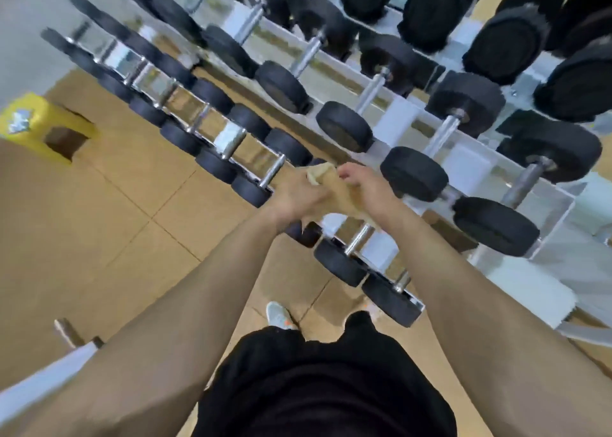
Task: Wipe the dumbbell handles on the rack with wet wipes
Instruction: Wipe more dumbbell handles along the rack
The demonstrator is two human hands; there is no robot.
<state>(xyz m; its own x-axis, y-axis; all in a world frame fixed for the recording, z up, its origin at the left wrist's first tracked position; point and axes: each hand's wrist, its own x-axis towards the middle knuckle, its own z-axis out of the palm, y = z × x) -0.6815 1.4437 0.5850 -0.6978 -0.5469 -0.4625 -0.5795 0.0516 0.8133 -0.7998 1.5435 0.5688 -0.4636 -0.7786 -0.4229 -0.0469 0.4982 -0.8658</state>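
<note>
Both hands, left hand and right hand, clutch 1 crumpled wipe at frame center. Dumbbells line the rack just beyond.

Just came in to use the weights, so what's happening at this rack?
A person stands at the dumbbell rack, holding a crumpled beige wipe between the left hand and right hand. The hands are above the lowest row of dumbbells, and the wipe is not on a handle right now. It looks like they are bunching or refolding it between handles.
</note>
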